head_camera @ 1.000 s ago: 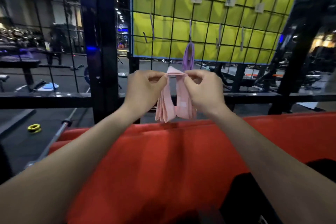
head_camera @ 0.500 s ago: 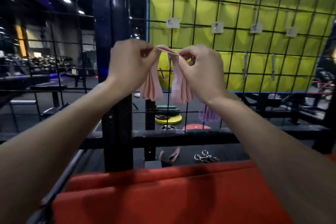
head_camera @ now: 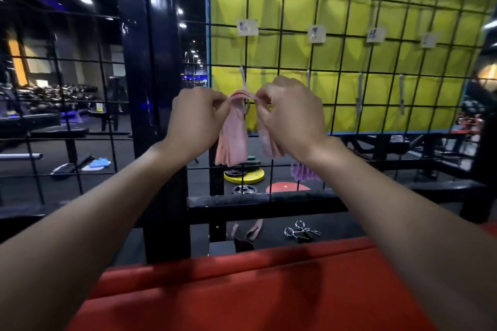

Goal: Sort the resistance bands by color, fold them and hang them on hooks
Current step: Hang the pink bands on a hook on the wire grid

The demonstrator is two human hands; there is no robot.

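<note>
Left hand (head_camera: 197,118) and right hand (head_camera: 291,115) raised side by side against the wire grid (head_camera: 341,32), each pinching the top of the folded pink bands (head_camera: 232,137) between thumb and fingers. Fold held right at the leftmost hook (head_camera: 243,79); loose ends hanging down between and below the hands. Whether the fold already sits on that hook: cannot tell. Purple bands (head_camera: 302,172) hanging lower on the grid, just beside the right wrist. Four small paper labels (head_camera: 247,27) along an upper wire, writing too blurred to read. Further hooks to the right, bare. Red pad (head_camera: 242,290) along the bottom edge; metal clips (head_camera: 301,231) on the floor beyond it.
</note>
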